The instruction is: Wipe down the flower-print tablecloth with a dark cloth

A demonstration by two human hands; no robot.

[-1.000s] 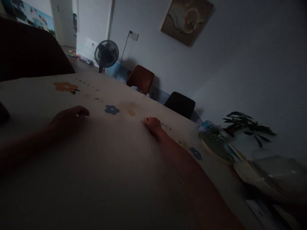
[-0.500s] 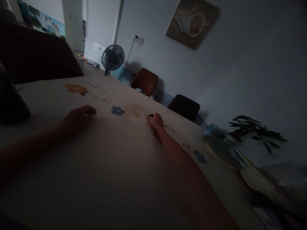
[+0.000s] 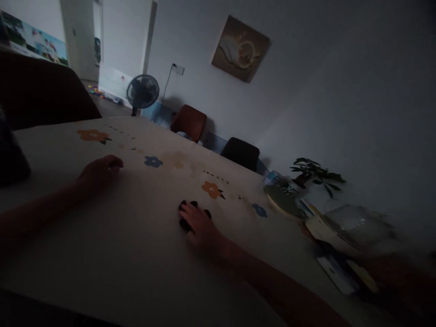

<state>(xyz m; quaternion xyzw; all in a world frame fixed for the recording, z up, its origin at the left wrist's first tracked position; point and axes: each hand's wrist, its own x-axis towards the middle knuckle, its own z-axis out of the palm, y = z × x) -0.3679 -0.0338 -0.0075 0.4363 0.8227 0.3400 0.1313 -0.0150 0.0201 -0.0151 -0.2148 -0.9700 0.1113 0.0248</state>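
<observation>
My right hand [image 3: 204, 229] rests over a black computer mouse [image 3: 185, 223] on the table, its fingers laid across the top. The palm hides much of the mouse, and dim light blurs its details. To the left, my left hand [image 3: 98, 172] lies on the pale tablecloth [image 3: 136, 254]. Its fingers curl loosely, with a gap between thumb and forefinger and nothing visible between them. Printed on the cloth, an orange flower [image 3: 211, 190] lies just beyond my right hand and a blue flower [image 3: 153, 161] beyond my left.
A dark upright object [image 3: 13, 159] stands at the table's left edge. Along the right side are a round green board [image 3: 282, 200], a clear-covered container [image 3: 354, 222] and a plant [image 3: 316, 172]. Behind the table are a fan [image 3: 143, 91], a brown chair [image 3: 189, 122] and a black chair [image 3: 241, 152].
My right hand has come back towards me and slightly left with the mouse, uncovering the printed orange flower. The left hand stays in place on the cloth; the camera view has shifted.
</observation>
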